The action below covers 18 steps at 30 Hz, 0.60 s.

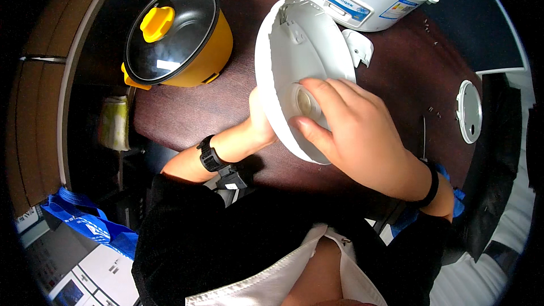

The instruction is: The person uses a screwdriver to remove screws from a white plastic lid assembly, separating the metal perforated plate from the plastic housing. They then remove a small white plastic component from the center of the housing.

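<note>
A white bowl-shaped plastic lid shell (272, 39), apparently from a rice cooker, is tilted with its hollow inside facing me. My left hand (260, 114) grips it from behind on the left; the shell hides most of those fingers. Inside sits a small round translucent cup-like part (306, 102). My right hand (362, 127) reaches in from the right, its thumb and forefinger closed around that part's rim. The other right fingers rest along the shell's inner wall. Behind the shell stands a white rice cooker body (391, 0) without a lid.
A yellow pot (218, 45) with a dark glass lid stands at the far left. Beside the shell lies a small white plastic piece (358, 48). On the right are a round white plate (469, 112), several small screws (433, 112) and a thin metal rod (424, 136) on the brown table (175, 116).
</note>
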Each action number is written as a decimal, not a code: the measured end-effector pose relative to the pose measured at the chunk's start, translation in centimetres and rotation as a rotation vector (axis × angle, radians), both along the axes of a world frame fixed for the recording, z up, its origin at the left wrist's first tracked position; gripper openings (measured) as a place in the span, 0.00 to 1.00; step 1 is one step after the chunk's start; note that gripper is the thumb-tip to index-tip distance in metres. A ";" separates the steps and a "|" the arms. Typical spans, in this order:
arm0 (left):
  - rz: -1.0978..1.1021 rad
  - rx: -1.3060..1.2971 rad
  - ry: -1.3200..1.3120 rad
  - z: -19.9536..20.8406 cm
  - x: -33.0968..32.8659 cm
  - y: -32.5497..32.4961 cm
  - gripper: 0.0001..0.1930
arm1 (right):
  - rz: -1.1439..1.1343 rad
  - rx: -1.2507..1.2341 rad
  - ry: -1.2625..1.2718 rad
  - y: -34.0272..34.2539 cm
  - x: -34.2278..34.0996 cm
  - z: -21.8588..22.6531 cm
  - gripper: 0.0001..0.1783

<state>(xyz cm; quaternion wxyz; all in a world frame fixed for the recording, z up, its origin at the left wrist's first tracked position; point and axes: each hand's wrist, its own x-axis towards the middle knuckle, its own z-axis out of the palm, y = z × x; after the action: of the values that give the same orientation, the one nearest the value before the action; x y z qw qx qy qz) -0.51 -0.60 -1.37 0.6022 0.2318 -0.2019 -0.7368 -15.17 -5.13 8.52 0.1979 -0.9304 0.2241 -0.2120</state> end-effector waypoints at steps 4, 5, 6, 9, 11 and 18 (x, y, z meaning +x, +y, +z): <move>0.100 0.065 -0.039 0.6 -0.2 0.1 0.22 | 0.028 -0.017 0.134 0.4 0.1 0.9 0.23; 0.129 0.085 -0.045 0.9 -0.3 0.2 0.22 | 0.037 0.021 0.183 0.4 0.0 1.1 0.24; 0.156 0.110 -0.052 1.1 -0.3 0.2 0.22 | 0.013 -0.018 0.150 0.3 0.0 0.9 0.24; 0.181 0.196 -0.072 2.1 -0.4 0.0 0.20 | -0.034 -0.087 0.089 -0.8 -0.4 0.1 0.23; 0.132 0.249 -0.189 3.0 -0.2 -0.2 0.18 | -0.007 -0.051 0.060 -1.5 -0.9 -0.1 0.23; -0.073 0.180 -0.030 2.7 -0.7 -0.6 0.24 | 0.003 0.214 -0.035 -2.3 -2.1 -0.2 0.24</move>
<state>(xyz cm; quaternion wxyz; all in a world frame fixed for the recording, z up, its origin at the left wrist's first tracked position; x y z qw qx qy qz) -1.24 -1.24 1.35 0.5485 0.2883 -0.1520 -0.7700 -17.31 -7.41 8.36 0.3001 -0.9005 0.2405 -0.2027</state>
